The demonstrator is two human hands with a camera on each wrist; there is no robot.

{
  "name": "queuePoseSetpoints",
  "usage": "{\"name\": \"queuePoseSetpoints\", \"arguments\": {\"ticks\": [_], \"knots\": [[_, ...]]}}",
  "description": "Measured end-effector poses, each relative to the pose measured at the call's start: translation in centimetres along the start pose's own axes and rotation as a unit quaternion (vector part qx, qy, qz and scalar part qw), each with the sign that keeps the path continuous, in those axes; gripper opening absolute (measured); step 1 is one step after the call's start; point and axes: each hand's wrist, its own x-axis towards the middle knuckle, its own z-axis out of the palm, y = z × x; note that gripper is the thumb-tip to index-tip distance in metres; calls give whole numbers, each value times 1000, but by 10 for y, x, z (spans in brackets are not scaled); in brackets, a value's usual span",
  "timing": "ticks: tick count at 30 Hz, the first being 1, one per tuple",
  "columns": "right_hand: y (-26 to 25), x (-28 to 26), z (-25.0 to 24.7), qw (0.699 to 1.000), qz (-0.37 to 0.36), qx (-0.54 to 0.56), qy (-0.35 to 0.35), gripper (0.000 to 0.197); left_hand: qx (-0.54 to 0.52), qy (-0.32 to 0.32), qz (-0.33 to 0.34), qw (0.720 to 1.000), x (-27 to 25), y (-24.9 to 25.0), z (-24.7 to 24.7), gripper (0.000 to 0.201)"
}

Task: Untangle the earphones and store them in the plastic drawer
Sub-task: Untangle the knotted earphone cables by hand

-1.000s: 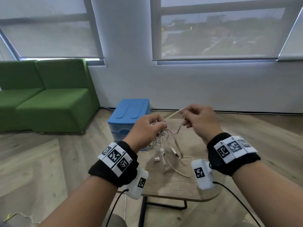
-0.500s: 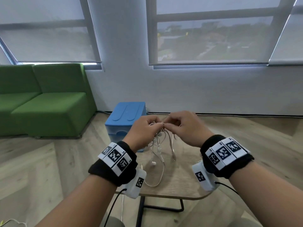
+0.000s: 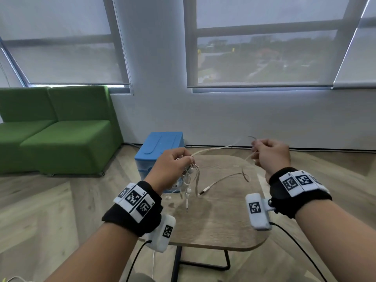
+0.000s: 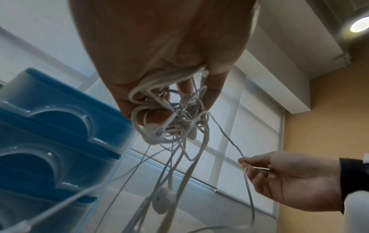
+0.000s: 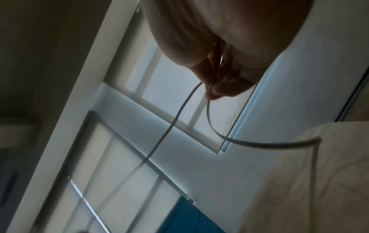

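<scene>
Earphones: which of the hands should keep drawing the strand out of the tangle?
Probably right. The right hand pinches the freed strand, while the left hand grips the tangled earphones as anchor.

Tangled white earphones [image 3: 188, 176] held in the air above a small wooden table, with the plastic drawer [image 3: 160, 147] behind.

The cords bunch in a knot of loops, earbuds and a plug end dangling beneath it; one strand stretches out taut to the right, then droops in a slack curve toward the tabletop. The drawer unit, blue-topped with translucent fronts, stands on the floor just beyond the table's far left edge.
</scene>
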Motion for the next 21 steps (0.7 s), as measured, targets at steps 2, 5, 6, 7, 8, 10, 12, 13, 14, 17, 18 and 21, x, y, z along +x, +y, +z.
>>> {"name": "queuePoseSetpoints", "arguments": {"ticks": [2,5,6,7,8,10,12,13,14,17,18,21], "knots": [[3,-8,4,993,-15,-89,-77,11,6,-4,4,1000,1,2,1,19],[-1,-25,13,963,-118,-188,-153,42,20,-12,10,1000,2,4,5,20],[-6,-33,16,947,-167,-208,-176,50,26,-13,13,999,2,5,6,19],[-11,-40,19,931,-211,-212,-207,56,33,-14,17,999,2,5,7,19],[-17,-47,22,916,-246,-202,-245,59,40,-17,21,999,2,6,7,20],[-28,-60,29,888,-284,-187,-309,55,48,-19,24,998,3,7,9,20],[-33,-65,36,864,-307,-207,-340,33,44,-20,23,999,3,7,8,18],[-33,-65,39,859,-312,-215,-344,18,42,-21,23,999,3,7,8,18],[-34,-64,41,860,-308,-211,-347,6,42,-23,23,999,4,7,7,18],[-32,-53,44,896,-281,-167,-302,14,33,-30,14,999,3,5,6,17],[-33,-49,42,917,-265,-145,-261,14,22,-30,8,999,2,3,5,17],[-38,-32,32,973,-184,-32,-139,15,-23,-40,-20,999,0,-6,1,18]]}}
